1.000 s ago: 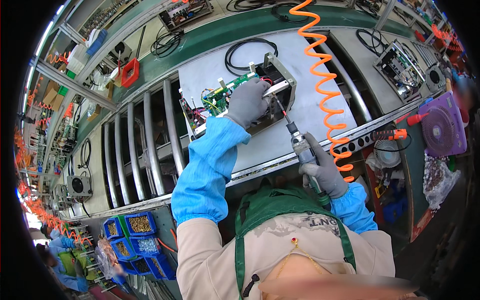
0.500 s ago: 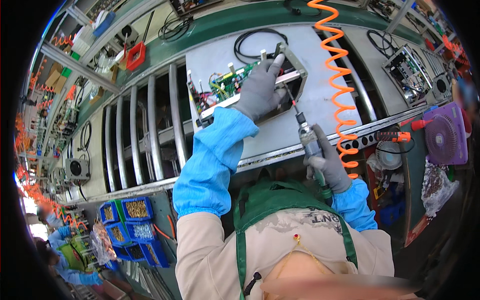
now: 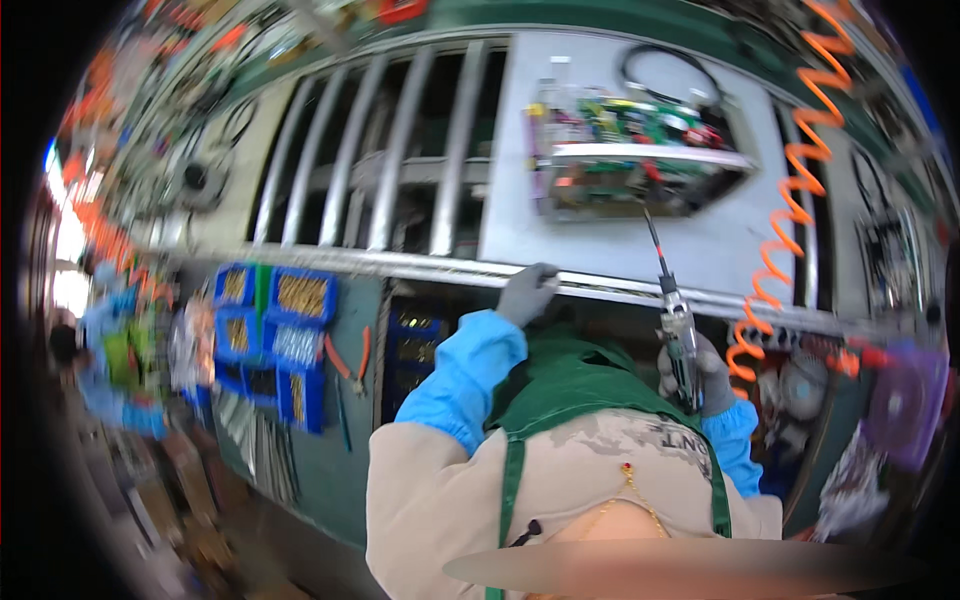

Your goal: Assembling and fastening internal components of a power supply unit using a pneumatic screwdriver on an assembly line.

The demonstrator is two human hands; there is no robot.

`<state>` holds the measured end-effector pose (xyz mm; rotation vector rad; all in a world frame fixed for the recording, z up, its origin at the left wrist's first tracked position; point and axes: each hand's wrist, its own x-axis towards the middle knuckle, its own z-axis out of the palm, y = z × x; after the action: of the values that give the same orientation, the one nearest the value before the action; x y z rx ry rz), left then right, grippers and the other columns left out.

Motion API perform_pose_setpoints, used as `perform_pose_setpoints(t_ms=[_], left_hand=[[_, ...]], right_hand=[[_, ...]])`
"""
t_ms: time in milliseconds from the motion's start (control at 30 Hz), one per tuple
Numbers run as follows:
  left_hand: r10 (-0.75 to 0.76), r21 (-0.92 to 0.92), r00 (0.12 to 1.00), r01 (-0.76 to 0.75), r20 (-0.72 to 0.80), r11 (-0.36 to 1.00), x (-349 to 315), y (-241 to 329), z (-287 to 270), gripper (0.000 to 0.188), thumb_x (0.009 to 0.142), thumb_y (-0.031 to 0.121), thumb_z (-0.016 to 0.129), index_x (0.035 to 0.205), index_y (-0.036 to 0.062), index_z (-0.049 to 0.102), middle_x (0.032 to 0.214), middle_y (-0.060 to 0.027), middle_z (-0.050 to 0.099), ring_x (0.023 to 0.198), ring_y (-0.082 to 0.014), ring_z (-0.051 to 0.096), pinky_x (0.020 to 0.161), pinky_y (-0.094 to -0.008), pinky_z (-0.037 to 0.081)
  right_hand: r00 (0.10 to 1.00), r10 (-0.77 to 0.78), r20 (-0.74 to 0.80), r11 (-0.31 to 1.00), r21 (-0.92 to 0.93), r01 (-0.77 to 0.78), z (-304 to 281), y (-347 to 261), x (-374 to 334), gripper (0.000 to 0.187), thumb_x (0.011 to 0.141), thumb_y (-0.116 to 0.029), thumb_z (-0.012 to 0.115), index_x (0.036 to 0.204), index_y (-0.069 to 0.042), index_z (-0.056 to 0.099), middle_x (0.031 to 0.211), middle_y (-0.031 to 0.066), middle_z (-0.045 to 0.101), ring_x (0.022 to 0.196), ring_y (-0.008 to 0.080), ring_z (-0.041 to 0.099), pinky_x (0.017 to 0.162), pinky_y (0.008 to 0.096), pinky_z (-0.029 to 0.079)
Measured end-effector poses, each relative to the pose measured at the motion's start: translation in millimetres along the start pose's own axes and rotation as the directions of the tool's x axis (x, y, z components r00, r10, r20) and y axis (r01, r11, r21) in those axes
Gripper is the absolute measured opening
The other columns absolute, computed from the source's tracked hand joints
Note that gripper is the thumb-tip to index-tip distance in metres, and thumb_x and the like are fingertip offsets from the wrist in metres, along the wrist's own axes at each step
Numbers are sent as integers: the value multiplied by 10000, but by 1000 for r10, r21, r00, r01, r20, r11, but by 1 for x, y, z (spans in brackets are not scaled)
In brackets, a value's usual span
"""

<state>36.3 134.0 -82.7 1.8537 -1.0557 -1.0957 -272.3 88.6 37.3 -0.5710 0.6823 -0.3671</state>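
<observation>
Right hand [image 3: 714, 376] wrapped around power screwdriver [image 3: 679, 338]; left hand [image 3: 528, 293] at conveyor rail [image 3: 420, 266], grip too blurred to tell | circuit-board chassis [image 3: 650, 152] on white board [image 3: 600, 250], near the bit [image 3: 655, 236]; contact unclear | step, likely: screw-driving, 0 hands on chassis | next move probably calls for steadying it; aligning the bit

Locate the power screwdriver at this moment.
In the head view, right of centre: the power screwdriver is in the right hand, its bit pointing toward the open electronics chassis.
</observation>
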Motion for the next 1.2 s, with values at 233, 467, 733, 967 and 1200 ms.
perform_pose_setpoints(t_ms=[233, 467, 733, 967, 1200], left_hand=[[-139, -119, 975, 119, -174, 986, -57, -35, -69, 317, 836, 230, 632, 1092, 43, 641, 866, -138, 677, 713, -199, 654, 647, -321, 530], [-13, 74, 413, 193, -911, 978, -151, -112, -230, 217, 853, 125, 579, 1046, 48, 641, 989, -100, 660, 923, -184, 622, 830, -304, 479], [265, 621, 568, 641, -779, 452, -119, -106, -316, 237, 849, 180, 565, 1068, 175, 658, 1092, -32, 630, 1072, -193, 563, 903, -355, 433], [106, 551, 554, 754, -826, 358, -105, -120, -342, 205, 860, 279, 556, 1005, 177, 658, 967, -84, 661, 944, -286, 623, 773, -444, 507], [-114, -383, 931, -30, -347, 923, -53, 0, -202, 245, 867, 121, 575, 1084, 62, 673, 792, 16, 582, 720, -54, 486, 654, -206, 406]], right_hand=[[926, 220, -306, 957, -117, -266, 0, 45, 61, 572, 826, -595, 555, 1015, -55, 547, 695, 77, 595, 504, 179, 582, 486, 341, 516], [817, 191, -544, 843, -336, -421, -6, 59, 94, 616, 834, -672, 466, 734, -70, 548, 514, 70, 492, 439, 206, 502, 431, 322, 433], [894, 119, -432, 838, -440, -324, 16, 45, 93, 447, 887, -501, 489, 1061, -88, 491, 731, 71, 557, 499, 175, 545, 467, 329, 488], [921, 84, -381, 806, -517, -287, 54, 31, 74, 421, 911, -398, 478, 1184, -78, 464, 756, 73, 555, 519, 152, 539, 487, 296, 483], [987, 151, -60, 844, -512, -161, 76, 3, 51, 1019, 653, -197, 659, 1506, -169, 101, 961, 126, 580, 715, 155, 574, 645, 269, 484]])
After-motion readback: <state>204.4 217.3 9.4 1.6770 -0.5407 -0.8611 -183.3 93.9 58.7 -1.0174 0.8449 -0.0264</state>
